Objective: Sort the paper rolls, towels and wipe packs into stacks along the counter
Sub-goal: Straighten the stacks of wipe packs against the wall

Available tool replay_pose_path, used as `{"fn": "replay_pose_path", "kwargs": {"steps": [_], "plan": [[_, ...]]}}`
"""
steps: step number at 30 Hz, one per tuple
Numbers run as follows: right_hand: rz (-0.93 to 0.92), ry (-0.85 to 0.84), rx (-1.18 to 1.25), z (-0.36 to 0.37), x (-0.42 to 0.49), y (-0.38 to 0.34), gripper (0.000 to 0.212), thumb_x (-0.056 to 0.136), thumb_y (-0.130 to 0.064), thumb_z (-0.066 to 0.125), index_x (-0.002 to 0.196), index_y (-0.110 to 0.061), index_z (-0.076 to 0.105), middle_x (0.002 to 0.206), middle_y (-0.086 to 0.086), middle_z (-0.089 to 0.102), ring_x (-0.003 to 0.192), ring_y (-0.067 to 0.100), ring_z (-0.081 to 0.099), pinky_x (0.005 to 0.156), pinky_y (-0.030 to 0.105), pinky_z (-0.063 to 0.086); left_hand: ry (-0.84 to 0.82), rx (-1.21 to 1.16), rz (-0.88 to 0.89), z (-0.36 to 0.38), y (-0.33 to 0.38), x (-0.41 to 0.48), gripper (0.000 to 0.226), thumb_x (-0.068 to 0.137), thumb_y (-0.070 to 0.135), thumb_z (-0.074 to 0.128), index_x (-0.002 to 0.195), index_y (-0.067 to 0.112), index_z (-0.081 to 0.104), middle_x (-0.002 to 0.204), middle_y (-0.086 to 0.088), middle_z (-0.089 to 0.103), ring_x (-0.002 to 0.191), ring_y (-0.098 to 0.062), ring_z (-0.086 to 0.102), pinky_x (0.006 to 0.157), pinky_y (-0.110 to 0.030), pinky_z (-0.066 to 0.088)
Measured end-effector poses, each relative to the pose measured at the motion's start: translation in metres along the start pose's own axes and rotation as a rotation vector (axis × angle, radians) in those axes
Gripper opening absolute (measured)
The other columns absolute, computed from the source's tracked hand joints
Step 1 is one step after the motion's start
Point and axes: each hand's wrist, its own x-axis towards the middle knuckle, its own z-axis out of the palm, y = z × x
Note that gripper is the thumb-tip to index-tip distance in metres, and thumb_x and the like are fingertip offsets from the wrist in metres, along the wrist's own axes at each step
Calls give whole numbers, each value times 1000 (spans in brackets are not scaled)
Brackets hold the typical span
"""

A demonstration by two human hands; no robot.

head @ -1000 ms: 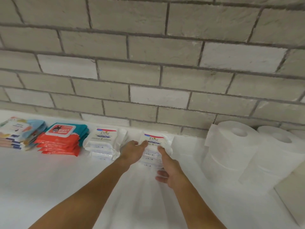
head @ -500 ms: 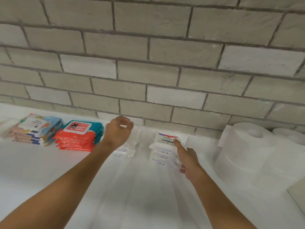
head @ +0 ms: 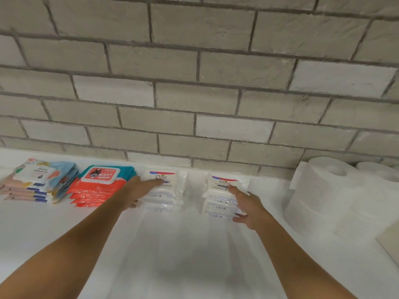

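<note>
so the sorting is looking mostly done from here, four wipe stacks are sitting in a row against the brick wall (head: 194, 83): pastel packs (head: 36, 182) far left, red wipes stack (head: 97, 188), then two white Dove stacks. paper rolls (head: 323, 190) are standing on end at the right, core holes up, two high. not seeing any towels, so I'm guessing those are left

left hand (head: 138, 190) is lying flat with straight fingers on top of the left Dove stack (head: 166, 193). right hand (head: 248, 206) is spread loosely against the right Dove stack (head: 222, 199), one finger on its top pack, the others along its side. nothing's being pinched, it's looking like squaring up

the Dove packs are lying flat, label up, lettering tops pointing at the wall, long axis seemingly running along the counter (head: 194, 255)
</note>
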Motion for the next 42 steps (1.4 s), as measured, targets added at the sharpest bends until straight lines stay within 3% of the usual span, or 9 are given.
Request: {"fn": "replay_pose_path", "kwargs": {"steps": [5,12,21,25,29,34,36,39,42], "plan": [[-5,-1,33,6,0,0,44,84,-42,74,117,-17,60,97,4,68,86,24,66,86,46,57,-112,-33,-59,-9,-6,12,79,65,58,83,124,16,50,113,-13,69,102,-35,67,95,-52,52],[-26,0,29,23,2,1,40,84,-41,73,114,-17,61,96,5,69,88,27,66,86,49,58,-143,-43,-24,-7,-6,13,62,72,53,80,115,17,53,106,-11,71,99,-34,67,99,-55,50],[-47,-21,8,52,1,2,36,86,-42,72,111,-20,60,94,2,67,84,23,65,87,47,58,-120,-49,13,-2,-6,13,56,76,53,77,111,16,53,102,-9,68,97,-31,65,95,-51,51],[-47,-15,-24,60,0,2,40,85,-45,71,114,-21,60,100,3,68,95,28,66,88,48,58,-109,-42,13,-1,-6,13,65,74,55,78,118,16,49,111,-10,66,102,-33,64,88,-48,52],[-39,-32,-67,59,0,1,41,86,-49,68,117,-23,57,107,4,67,99,28,65,89,47,57,-125,-51,18,-2,-4,11,61,76,54,77,115,16,49,108,-10,66,102,-34,63,90,-49,51],[-44,-6,-92,60,-5,1,50,84,-58,65,118,-22,57,107,3,68,98,27,67,87,45,58,-138,-62,15,-5,-7,10,59,74,56,76,109,18,49,104,-9,66,102,-33,64,87,-48,51],[-75,21,-126,60,-8,3,60,81,-65,62,121,-22,56,111,2,67,100,26,66,78,40,58,-123,-54,25,-6,-9,11,57,76,57,74,108,16,50,101,-8,65,100,-32,63,89,-47,51],[-122,87,-185,53,-16,7,76,81,-71,57,136,-20,45,125,2,61,109,25,60,68,32,52,-70,-14,45,-9,-7,9,68,79,61,69,121,9,52,112,-9,62,100,-29,60,87,-42,52],[-171,157,-188,44,-30,12,72,89,-60,55,144,-17,37,137,7,52,121,27,54,96,42,51,-3,100,105,-13,0,-3,74,88,58,61,136,5,45,123,-10,57,105,-30,59,78,-36,51]]}}
